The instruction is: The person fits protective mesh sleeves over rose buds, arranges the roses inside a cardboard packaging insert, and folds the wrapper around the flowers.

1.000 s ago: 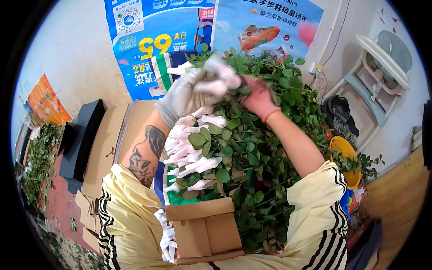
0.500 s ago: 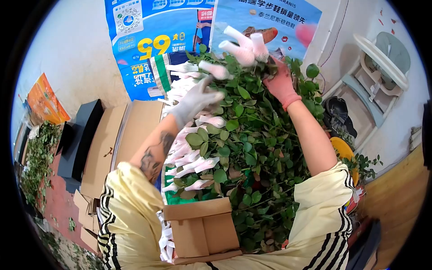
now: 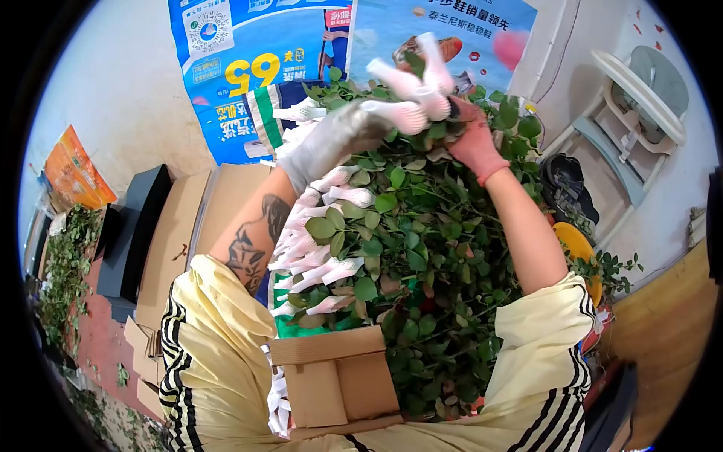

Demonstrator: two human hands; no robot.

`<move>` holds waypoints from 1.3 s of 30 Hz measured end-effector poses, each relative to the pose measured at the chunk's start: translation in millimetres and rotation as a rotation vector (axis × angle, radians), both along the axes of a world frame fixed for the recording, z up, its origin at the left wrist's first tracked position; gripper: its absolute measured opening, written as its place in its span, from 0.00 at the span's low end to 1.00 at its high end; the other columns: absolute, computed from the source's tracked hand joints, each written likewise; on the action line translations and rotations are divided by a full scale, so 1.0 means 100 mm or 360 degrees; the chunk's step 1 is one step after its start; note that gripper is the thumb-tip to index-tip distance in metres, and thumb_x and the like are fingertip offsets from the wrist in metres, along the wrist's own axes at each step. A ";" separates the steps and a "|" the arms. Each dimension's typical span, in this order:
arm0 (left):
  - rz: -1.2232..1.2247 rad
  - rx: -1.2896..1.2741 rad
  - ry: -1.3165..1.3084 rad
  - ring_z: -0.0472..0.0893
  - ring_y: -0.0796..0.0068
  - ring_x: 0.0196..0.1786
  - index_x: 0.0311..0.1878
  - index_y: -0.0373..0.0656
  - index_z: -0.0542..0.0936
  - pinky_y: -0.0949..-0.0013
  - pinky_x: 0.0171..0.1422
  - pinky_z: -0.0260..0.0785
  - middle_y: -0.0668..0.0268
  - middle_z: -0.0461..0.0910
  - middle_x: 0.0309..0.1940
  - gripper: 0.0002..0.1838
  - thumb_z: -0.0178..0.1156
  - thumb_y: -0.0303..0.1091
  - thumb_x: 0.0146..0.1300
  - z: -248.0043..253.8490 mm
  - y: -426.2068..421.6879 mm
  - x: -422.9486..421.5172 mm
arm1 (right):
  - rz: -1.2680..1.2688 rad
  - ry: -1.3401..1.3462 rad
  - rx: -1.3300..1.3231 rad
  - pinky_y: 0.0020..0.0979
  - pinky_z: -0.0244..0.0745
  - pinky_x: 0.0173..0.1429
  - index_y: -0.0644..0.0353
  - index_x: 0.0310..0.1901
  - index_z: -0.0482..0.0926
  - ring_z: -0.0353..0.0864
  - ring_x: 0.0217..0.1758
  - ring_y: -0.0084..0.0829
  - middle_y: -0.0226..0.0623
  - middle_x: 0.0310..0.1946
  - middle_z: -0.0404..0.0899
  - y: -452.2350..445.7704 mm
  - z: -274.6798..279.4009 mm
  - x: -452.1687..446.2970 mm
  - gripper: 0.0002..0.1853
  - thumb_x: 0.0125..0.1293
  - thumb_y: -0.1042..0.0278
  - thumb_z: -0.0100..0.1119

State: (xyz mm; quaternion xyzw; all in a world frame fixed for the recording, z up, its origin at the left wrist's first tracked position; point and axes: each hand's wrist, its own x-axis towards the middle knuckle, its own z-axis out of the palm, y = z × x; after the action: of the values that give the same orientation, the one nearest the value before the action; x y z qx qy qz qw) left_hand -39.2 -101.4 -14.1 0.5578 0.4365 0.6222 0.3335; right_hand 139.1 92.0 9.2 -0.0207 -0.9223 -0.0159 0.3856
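My right hand (image 3: 473,139), in a pink glove, is closed around leafy stems just below several netted rose buds (image 3: 435,71). Their white-and-pink sleeves point up and left. My left hand (image 3: 331,143), in a pale grey glove, is blurred; its fingers curl behind one netted rose (image 3: 399,115) beside that bunch, and the fingertips are hidden. Below both hands spreads a thick pile of leafy rose stems (image 3: 444,256). More netted roses (image 3: 320,264) lie along its left side, heads to the left.
An open cardboard box (image 3: 327,384) stands close to my body. Left are cardboard sheets (image 3: 169,248), a black box (image 3: 132,233) and scattered leaves (image 3: 71,264). Posters (image 3: 263,53) cover the wall ahead. A high chair (image 3: 636,120) and a yellow object (image 3: 576,252) are at the right.
My left hand has moved right and up with a netted rose, bringing it against the bunch. The bunch in my right hand has shifted and tilted slightly.
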 end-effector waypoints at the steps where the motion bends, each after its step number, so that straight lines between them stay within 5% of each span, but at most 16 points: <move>1: 0.0316 -0.0120 0.0518 0.76 0.58 0.56 0.61 0.39 0.71 0.63 0.63 0.65 0.54 0.76 0.52 0.30 0.56 0.49 0.61 -0.13 -0.04 -0.15 | 0.0082 0.0141 0.0111 0.37 0.75 0.55 0.59 0.49 0.76 0.81 0.48 0.42 0.41 0.42 0.83 0.02 0.01 0.01 0.20 0.53 0.68 0.65; 3: 0.0922 -0.0239 0.1482 0.77 0.54 0.52 0.53 0.43 0.77 0.56 0.59 0.69 0.56 0.78 0.44 0.20 0.58 0.43 0.60 -0.32 -0.11 -0.22 | 0.0113 0.0037 -0.0159 0.36 0.74 0.56 0.60 0.51 0.76 0.80 0.49 0.41 0.40 0.44 0.82 -0.09 0.11 0.09 0.21 0.53 0.70 0.65; 5: 0.1037 -0.0253 0.1798 0.78 0.55 0.51 0.51 0.43 0.77 0.56 0.58 0.69 0.56 0.79 0.43 0.19 0.58 0.43 0.60 -0.46 -0.11 -0.20 | 0.0118 0.0180 0.0055 0.36 0.74 0.57 0.60 0.52 0.76 0.80 0.50 0.41 0.40 0.44 0.82 0.01 0.08 0.13 0.23 0.52 0.70 0.65; 6: 0.1149 -0.0264 0.2116 0.78 0.57 0.51 0.50 0.44 0.78 0.55 0.57 0.69 0.57 0.79 0.42 0.19 0.58 0.42 0.59 -0.49 -0.11 -0.20 | 0.0140 0.0229 -0.0177 0.36 0.74 0.58 0.59 0.53 0.76 0.80 0.51 0.40 0.40 0.46 0.81 0.17 0.00 0.12 0.24 0.51 0.71 0.65; 9: 0.1004 0.0194 0.2336 0.75 0.56 0.57 0.54 0.48 0.76 0.54 0.62 0.64 0.57 0.77 0.52 0.23 0.62 0.41 0.55 -0.13 -0.15 0.23 | 0.0251 0.0202 -0.0383 0.36 0.70 0.63 0.60 0.60 0.68 0.76 0.59 0.37 0.39 0.55 0.76 0.33 0.07 0.37 0.27 0.58 0.71 0.63; 11: 0.1418 0.0357 0.2575 0.67 0.56 0.66 0.60 0.51 0.72 0.52 0.71 0.56 0.57 0.70 0.61 0.29 0.63 0.43 0.54 0.02 0.03 0.23 | 0.0366 0.0196 -0.0605 0.39 0.68 0.65 0.62 0.63 0.64 0.75 0.59 0.37 0.41 0.59 0.73 0.49 0.12 0.59 0.28 0.64 0.66 0.61; 13: 0.1563 0.0033 0.2582 0.56 0.55 0.73 0.68 0.54 0.66 0.52 0.77 0.44 0.59 0.61 0.69 0.36 0.64 0.48 0.54 -0.07 0.25 -0.08 | 0.0276 0.0221 -0.0548 0.38 0.69 0.63 0.62 0.60 0.67 0.76 0.57 0.36 0.41 0.56 0.74 0.63 0.27 0.93 0.25 0.63 0.66 0.60; 20: 0.1373 -0.0658 0.2252 0.64 0.55 0.69 0.70 0.53 0.65 0.51 0.72 0.52 0.56 0.64 0.68 0.33 0.49 0.55 0.63 -0.60 0.58 -0.51 | -0.0370 0.0416 -0.0185 0.34 0.74 0.55 0.60 0.52 0.78 0.79 0.51 0.33 0.40 0.48 0.80 1.28 0.83 2.71 0.18 0.60 0.68 0.58; 24: 0.1322 -0.0945 0.2198 0.62 0.60 0.71 0.69 0.61 0.66 0.51 0.73 0.51 0.63 0.63 0.70 0.31 0.48 0.57 0.64 -0.61 0.67 -0.54 | -0.0600 0.0472 0.0157 0.33 0.76 0.52 0.59 0.52 0.79 0.80 0.50 0.30 0.39 0.47 0.81 1.19 1.14 3.38 0.17 0.61 0.68 0.56; 26: 0.1296 -0.1112 0.2191 0.60 0.61 0.73 0.71 0.62 0.63 0.50 0.74 0.50 0.64 0.61 0.72 0.31 0.47 0.56 0.66 -0.58 0.69 -0.50 | 0.0115 0.1379 -0.1174 0.37 0.74 0.58 0.57 0.59 0.74 0.78 0.53 0.34 0.38 0.53 0.78 1.21 1.21 3.74 0.20 0.67 0.66 0.52; 29: 0.1273 -0.1199 0.2160 0.59 0.60 0.73 0.72 0.63 0.61 0.50 0.74 0.49 0.64 0.59 0.72 0.31 0.46 0.56 0.66 -0.62 0.74 -0.55 | 0.0468 0.1504 -0.1600 0.40 0.71 0.64 0.60 0.64 0.69 0.76 0.58 0.40 0.42 0.59 0.74 0.79 1.46 4.28 0.23 0.70 0.63 0.48; 39: 0.1224 -0.0870 0.2139 0.60 0.56 0.72 0.71 0.55 0.64 0.53 0.75 0.48 0.60 0.61 0.71 0.35 0.50 0.57 0.62 -0.53 0.59 -0.50 | 0.0362 0.1688 -0.0912 0.40 0.72 0.63 0.61 0.62 0.69 0.76 0.56 0.39 0.41 0.56 0.75 -0.49 2.32 5.19 0.24 0.65 0.64 0.54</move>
State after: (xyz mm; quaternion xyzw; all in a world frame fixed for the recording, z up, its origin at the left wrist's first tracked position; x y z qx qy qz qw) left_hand -88.7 -42.6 -66.9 0.5220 0.8399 0.0980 -0.1115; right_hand 657.9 42.6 240.9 -0.0302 -0.5687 0.2864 0.7705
